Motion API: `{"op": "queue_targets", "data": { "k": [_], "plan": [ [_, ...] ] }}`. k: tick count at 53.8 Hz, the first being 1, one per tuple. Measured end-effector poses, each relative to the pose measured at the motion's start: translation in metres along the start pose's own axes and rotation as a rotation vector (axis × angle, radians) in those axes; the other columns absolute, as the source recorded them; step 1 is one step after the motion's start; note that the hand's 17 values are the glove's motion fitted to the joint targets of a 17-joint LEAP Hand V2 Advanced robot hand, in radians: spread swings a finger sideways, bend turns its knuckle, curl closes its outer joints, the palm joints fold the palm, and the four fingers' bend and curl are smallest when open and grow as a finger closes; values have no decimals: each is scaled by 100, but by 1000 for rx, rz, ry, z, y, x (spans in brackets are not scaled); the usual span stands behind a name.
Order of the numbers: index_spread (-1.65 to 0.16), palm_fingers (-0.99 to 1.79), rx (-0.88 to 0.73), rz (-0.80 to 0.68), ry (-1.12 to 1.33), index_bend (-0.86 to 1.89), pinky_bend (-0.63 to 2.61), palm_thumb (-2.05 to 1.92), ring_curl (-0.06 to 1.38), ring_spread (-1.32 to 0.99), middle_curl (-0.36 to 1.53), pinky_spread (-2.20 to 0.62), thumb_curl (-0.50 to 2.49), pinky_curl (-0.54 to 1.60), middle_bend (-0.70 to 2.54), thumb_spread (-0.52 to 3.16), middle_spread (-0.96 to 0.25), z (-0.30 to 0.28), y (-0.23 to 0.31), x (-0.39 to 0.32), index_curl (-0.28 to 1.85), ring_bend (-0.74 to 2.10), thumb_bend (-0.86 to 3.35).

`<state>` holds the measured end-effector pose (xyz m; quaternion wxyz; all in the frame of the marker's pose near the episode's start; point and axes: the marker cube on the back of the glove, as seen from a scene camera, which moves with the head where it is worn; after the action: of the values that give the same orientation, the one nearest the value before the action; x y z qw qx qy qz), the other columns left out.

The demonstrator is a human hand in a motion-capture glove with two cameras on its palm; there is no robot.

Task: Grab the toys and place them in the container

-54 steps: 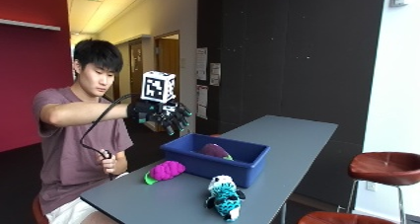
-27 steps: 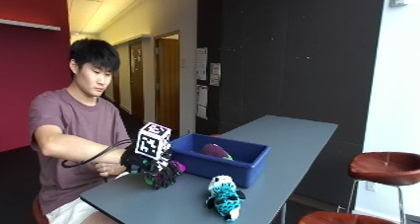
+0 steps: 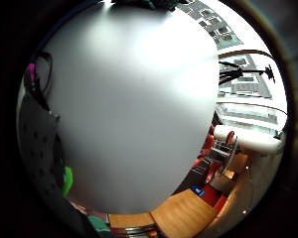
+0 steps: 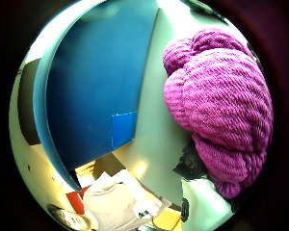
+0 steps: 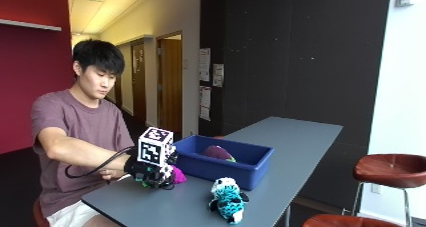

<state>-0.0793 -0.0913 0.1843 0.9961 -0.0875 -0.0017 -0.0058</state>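
Near the table's (image 5: pixel 299 152) front edge, beside the blue container (image 5: pixel 229 163), the gloved right hand (image 5: pixel 152 171) has come down from above the bin and now grasps the magenta knitted toy (image 5: pixel 177 175). A teal plush toy (image 5: pixel 228 199) stands close by, unmoved.

No text, label or number on anything here can be read.

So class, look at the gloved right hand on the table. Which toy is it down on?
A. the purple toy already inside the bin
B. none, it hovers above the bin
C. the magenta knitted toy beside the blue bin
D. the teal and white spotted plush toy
C: in the outside view the gloved right hand sits on the magenta knitted toy beside the blue bin, and that toy fills the thumb side palm view.
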Motion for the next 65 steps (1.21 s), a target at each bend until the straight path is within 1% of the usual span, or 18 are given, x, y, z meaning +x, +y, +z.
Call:
{"op": "queue_targets", "data": {
  "k": [2, 8, 17, 27, 33, 36, 40, 41, 45, 48, 49, 50, 53, 54, 57, 58, 60, 65],
  "plan": [
    [-20, 107, -14, 2, -25, 39, 137, 55, 62, -35, 70, -36, 55, 46, 84, 110, -26, -3, -1, 0, 20, 144, 17],
    [-23, 112, -9, 27, -48, 54, 138, 58, 65, -35, 78, -39, 61, 50, 92, 100, -28, -27, -4, -2, 27, 149, 15],
    [-25, 107, 113, 61, -8, 71, 139, 60, 69, -35, 86, -41, 70, 55, 102, 88, -30, -102, -6, -14, 37, 154, 13],
    [-27, 100, 233, -11, 38, 78, 142, 60, 72, -34, 93, -43, 78, 61, 107, 80, -30, -190, -1, -77, 46, 159, 11],
    [-27, 97, 268, -81, 60, 81, 143, 61, 72, -34, 95, -43, 82, 64, 110, 76, -30, -223, 1, -123, 51, 161, 10],
    [-27, 96, 273, -112, 68, 81, 144, 61, 73, -34, 96, -43, 84, 66, 111, 75, -30, -229, 0, -140, 54, 162, 9],
    [-27, 93, 271, -328, 154, 82, 143, 61, 73, -34, 98, -43, 87, 67, 112, 73, -29, -231, 0, -160, 57, 164, 8],
    [-27, 93, 271, -343, 155, 83, 144, 61, 73, -34, 98, -43, 87, 68, 112, 73, -29, -231, -1, -167, 58, 164, 8],
    [-27, 91, 273, -235, 115, 83, 144, 61, 73, -33, 99, -44, 90, 70, 113, 72, -29, -228, -8, -202, 61, 165, 7],
    [-28, 90, 271, -137, 116, 82, 145, 61, 73, -33, 99, -44, 92, 71, 114, 71, -29, -224, -16, -214, 64, 166, 7],
    [-28, 89, 269, -130, 124, 82, 145, 61, 73, -33, 99, -44, 92, 71, 113, 71, -29, -222, -17, -216, 65, 166, 6],
    [-28, 88, 266, -151, 139, 82, 145, 61, 73, -33, 100, -44, 92, 71, 114, 71, -29, -220, -18, -217, 65, 166, 6],
    [-28, 86, 254, -299, 201, 81, 145, 61, 73, -33, 100, -44, 94, 72, 114, 70, -29, -213, -17, -218, 67, 167, 5],
    [-28, 86, 252, -301, 207, 80, 145, 61, 73, -33, 100, -44, 94, 73, 114, 70, -28, -211, -18, -219, 68, 166, 5],
    [-28, 84, 231, -200, 173, 79, 145, 60, 73, -33, 100, -43, 95, 73, 113, 71, -29, -204, -22, -230, 70, 167, 3],
    [-29, 82, 218, -202, 171, 76, 145, 58, 72, -32, 100, -43, 94, 73, 112, 71, -28, -202, -22, -233, 70, 168, 1],
    [-28, 84, 190, -256, 196, 77, 146, 59, 72, -32, 100, -43, 95, 73, 113, 71, -29, -196, -22, -233, 73, 168, 2],
    [-28, 74, 108, -350, 271, 64, 147, 58, 71, -31, 98, -42, 94, 72, 106, 75, -29, -182, -25, -227, 74, 170, -1]
  ]
}}
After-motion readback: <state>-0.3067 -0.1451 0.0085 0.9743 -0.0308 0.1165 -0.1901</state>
